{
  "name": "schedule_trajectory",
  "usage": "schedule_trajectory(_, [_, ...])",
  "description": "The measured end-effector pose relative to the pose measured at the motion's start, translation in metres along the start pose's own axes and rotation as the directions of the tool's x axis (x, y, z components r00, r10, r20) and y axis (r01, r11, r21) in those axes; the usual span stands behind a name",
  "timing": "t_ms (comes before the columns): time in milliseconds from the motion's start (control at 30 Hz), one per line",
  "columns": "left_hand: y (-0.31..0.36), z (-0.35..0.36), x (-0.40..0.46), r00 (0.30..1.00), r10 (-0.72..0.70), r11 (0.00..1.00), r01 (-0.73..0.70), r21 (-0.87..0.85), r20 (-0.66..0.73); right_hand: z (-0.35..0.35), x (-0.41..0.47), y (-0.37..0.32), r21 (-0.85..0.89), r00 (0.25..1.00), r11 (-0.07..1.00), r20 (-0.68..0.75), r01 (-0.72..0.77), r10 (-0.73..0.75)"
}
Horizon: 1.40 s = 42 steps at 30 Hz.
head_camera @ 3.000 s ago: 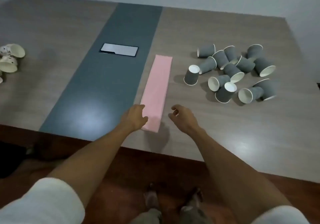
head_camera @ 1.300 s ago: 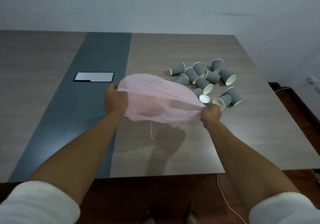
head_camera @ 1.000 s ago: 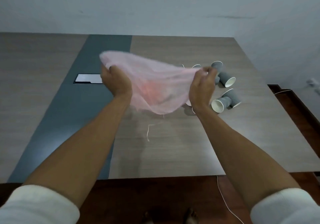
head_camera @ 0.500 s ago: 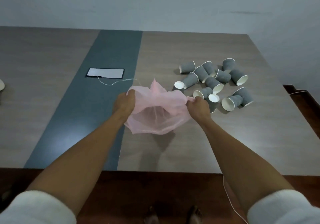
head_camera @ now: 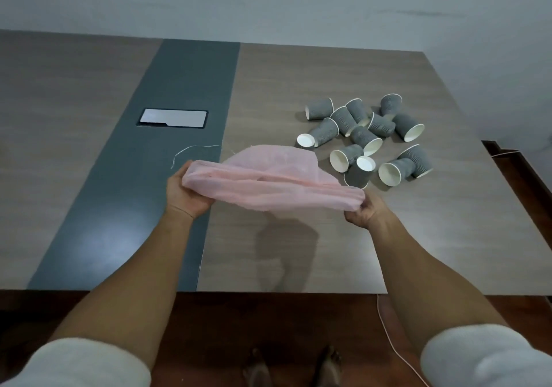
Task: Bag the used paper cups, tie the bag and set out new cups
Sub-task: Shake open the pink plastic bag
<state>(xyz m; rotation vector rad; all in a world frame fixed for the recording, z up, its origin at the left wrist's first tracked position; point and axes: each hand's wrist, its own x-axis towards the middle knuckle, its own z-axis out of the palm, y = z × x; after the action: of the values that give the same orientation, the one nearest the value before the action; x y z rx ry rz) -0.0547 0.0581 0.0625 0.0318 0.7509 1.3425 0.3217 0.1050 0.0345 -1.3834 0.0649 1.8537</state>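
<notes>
Stretched wide since half a second ago, when it hung bunched, the pink bag (head_camera: 274,183) spans above the table (head_camera: 298,81): left hand (head_camera: 186,190) grips one end, right hand (head_camera: 366,211) the other, beside the toppled grey cups (head_camera: 367,137).

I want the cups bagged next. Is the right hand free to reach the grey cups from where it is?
Probably not yet. The right hand grips one end of the pink bag, so it is occupied, though the grey cups lie just beyond it with nothing between them.
</notes>
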Motion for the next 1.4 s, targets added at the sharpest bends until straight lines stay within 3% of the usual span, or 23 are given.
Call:
schedule_trajectory(133, [0.000, -0.014, 0.000, 1.000, -0.009, 1.000, 0.009, -0.008, -0.001, -0.019, -0.002, 0.003, 0.036, 0.982, 0.999, 0.186, 0.022, -0.029])
schedule_trajectory(233, [0.008, -0.028, 0.001, 0.999, -0.039, 0.999, 0.040, -0.028, 0.011, -0.020, 0.001, 0.002, 0.189, 0.950, 0.982, 0.301, 0.026, -0.083])
schedule_trajectory(300, [0.016, -0.026, 0.002, 0.994, -0.103, 0.983, 0.109, 0.146, -0.047, -0.018, 0.004, 0.001, 0.256, 0.930, 0.964, 0.335, 0.068, -0.154])
schedule_trajectory(333, [0.019, -0.022, 0.003, 0.979, -0.145, 0.930, 0.184, 0.319, -0.142, -0.016, 0.002, 0.000, 0.256, 0.923, 0.963, 0.344, 0.082, -0.169])
schedule_trajectory(367, [0.022, -0.017, 0.003, 0.949, -0.154, 0.800, 0.283, 0.530, -0.274, -0.013, 0.001, 0.001, 0.232, 0.917, 0.969, 0.362, 0.084, -0.166])
schedule_trajectory(400, [0.023, -0.010, 0.004, 0.912, -0.093, 0.606, 0.370, 0.704, -0.399, -0.010, 0.000, 0.001, 0.199, 0.917, 0.976, 0.367, 0.084, -0.154])
schedule_trajectory(433, [0.021, -0.003, 0.008, 0.893, 0.045, 0.439, 0.386, 0.812, -0.449, -0.007, 0.000, 0.000, 0.165, 0.918, 0.983, 0.373, 0.076, -0.134])
schedule_trajectory(467, [0.017, 0.004, 0.013, 0.892, 0.247, 0.330, 0.290, 0.898, -0.379, -0.004, 0.000, 0.001, 0.129, 0.919, 0.989, 0.378, 0.066, -0.111])
schedule_trajectory(500, [0.010, 0.016, 0.019, 0.889, 0.403, 0.238, 0.127, 0.963, -0.217, -0.001, 0.001, 0.002, 0.096, 0.917, 0.994, 0.388, 0.056, -0.089])
schedule_trajectory(533, [0.000, 0.030, 0.026, 0.892, 0.451, 0.134, -0.021, 0.991, -0.042, 0.002, 0.002, 0.004, 0.065, 0.918, 0.997, 0.391, 0.052, -0.073])
schedule_trajectory(600, [-0.031, 0.053, 0.040, 0.952, 0.219, -0.175, -0.177, 0.968, 0.214, 0.007, 0.003, 0.005, 0.065, 0.921, 0.997, 0.385, 0.042, -0.064])
schedule_trajectory(667, [-0.063, 0.057, 0.047, 0.969, -0.018, -0.516, -0.221, 0.828, 0.248, 0.009, 0.007, 0.002, 0.065, 0.921, 0.997, 0.384, 0.040, -0.062])
schedule_trajectory(700, [-0.075, 0.056, 0.046, 0.963, -0.012, -0.613, -0.221, 0.758, 0.270, 0.009, 0.007, 0.000, 0.025, 0.922, 0.998, 0.384, 0.050, -0.056])
schedule_trajectory(767, [-0.084, 0.052, 0.050, 0.911, 0.184, -0.606, -0.191, 0.772, 0.370, 0.012, 0.007, -0.006, -0.196, 0.925, 0.965, 0.368, 0.172, -0.091])
schedule_trajectory(833, [-0.077, 0.064, 0.055, 0.847, 0.365, -0.508, -0.168, 0.845, 0.387, 0.018, 0.008, -0.011, -0.394, 0.897, 0.816, 0.311, 0.423, -0.314])
schedule_trajectory(933, [-0.056, 0.095, 0.059, 0.791, 0.499, -0.412, -0.142, 0.900, 0.354, 0.031, -0.001, -0.005, -0.523, 0.750, 0.568, 0.243, 0.636, -0.615])
schedule_trajectory(1033, [-0.037, 0.115, 0.062, 0.773, 0.564, -0.342, -0.100, 0.934, 0.290, 0.040, 0.007, 0.017, -0.612, 0.646, 0.362, 0.337, 0.703, -0.685])
schedule_trajectory(1100, [-0.026, 0.115, 0.057, 0.785, 0.526, -0.409, -0.106, 0.906, 0.329, 0.047, 0.013, 0.029, -0.640, 0.654, 0.365, 0.294, 0.676, -0.696])
schedule_trajectory(1167, [-0.016, 0.108, 0.051, 0.785, 0.437, -0.525, -0.172, 0.833, 0.438, 0.059, 0.018, 0.024, -0.630, 0.613, 0.354, 0.253, 0.692, -0.749])
schedule_trajectory(1233, [-0.007, 0.092, 0.049, 0.766, 0.318, -0.624, -0.274, 0.732, 0.558, 0.075, 0.021, 0.008, -0.662, 0.510, 0.187, 0.335, 0.726, -0.793])
schedule_trajectory(1300, [-0.001, 0.075, 0.050, 0.739, 0.203, -0.726, -0.327, 0.605, 0.642, 0.088, 0.029, -0.008, -0.700, 0.415, -0.068, 0.494, 0.711, -0.764])
schedule_trajectory(1367, [0.004, 0.064, 0.055, 0.751, 0.200, -0.767, -0.279, 0.578, 0.629, 0.095, 0.045, -0.018, -0.686, 0.366, -0.278, 0.635, 0.672, -0.680])
schedule_trajectory(1400, [0.007, 0.061, 0.060, 0.794, 0.220, -0.775, -0.210, 0.596, 0.567, 0.098, 0.054, -0.022, -0.668, 0.363, -0.322, 0.674, 0.671, -0.643])
